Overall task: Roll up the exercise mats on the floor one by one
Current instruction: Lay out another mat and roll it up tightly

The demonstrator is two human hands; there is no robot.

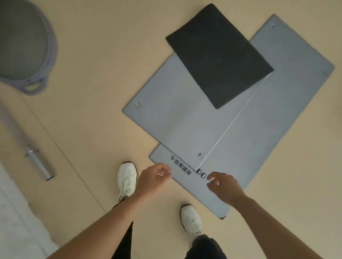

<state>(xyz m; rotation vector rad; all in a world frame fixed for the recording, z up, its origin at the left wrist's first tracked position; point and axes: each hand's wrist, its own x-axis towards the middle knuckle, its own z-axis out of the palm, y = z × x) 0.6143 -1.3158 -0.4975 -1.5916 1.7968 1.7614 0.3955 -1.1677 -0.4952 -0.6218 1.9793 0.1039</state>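
Left hand [153, 180] and right hand [223, 186] are held loosely curled, seemingly empty, over the near edge; the printed grey mat [269, 138] is stretched lengthwise ahead.

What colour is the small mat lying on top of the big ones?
Black. The small mat lies across the grey mats; the head view shows it.

Gym: mats [271, 118], barbell [37, 162]
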